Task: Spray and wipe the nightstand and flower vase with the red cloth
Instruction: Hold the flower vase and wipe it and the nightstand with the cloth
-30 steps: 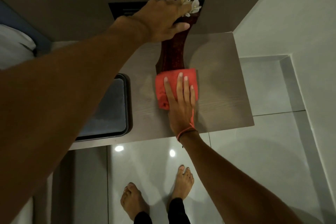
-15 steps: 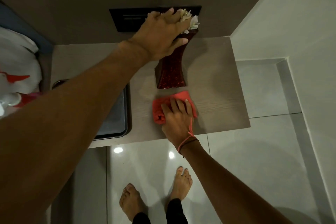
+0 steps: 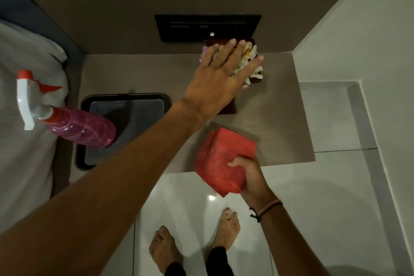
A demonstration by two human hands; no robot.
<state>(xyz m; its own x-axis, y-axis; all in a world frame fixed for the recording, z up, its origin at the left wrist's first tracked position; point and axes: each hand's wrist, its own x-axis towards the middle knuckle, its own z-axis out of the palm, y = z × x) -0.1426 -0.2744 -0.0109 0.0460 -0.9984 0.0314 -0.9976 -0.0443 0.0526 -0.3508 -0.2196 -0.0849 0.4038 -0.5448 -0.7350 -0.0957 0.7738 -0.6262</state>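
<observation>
The dark red flower vase [image 3: 230, 105] stands near the back of the wooden nightstand [image 3: 280, 119], white flowers [image 3: 248, 63] spilling from its top. My left hand [image 3: 219, 78] lies spread over the flowers and the vase mouth, fingers apart, so most of the vase is hidden. My right hand [image 3: 248, 175] grips the folded red cloth [image 3: 221, 161] by its lower right side, lifted off the top at the nightstand's front edge. A pink spray bottle [image 3: 74, 127] with a white and red trigger lies on the bed at the left.
A black tray [image 3: 125, 101] sits on the left half of the nightstand. A black wall panel [image 3: 208, 27] hangs behind the vase. The white bed [image 3: 24, 163] is on the left, a white wall on the right, glossy floor tiles and my bare feet below.
My right hand has pulled the cloth back from the vase base and raised it off the surface. My left hand has opened flat over the flowers. The view has shifted, showing the spray bottle.
</observation>
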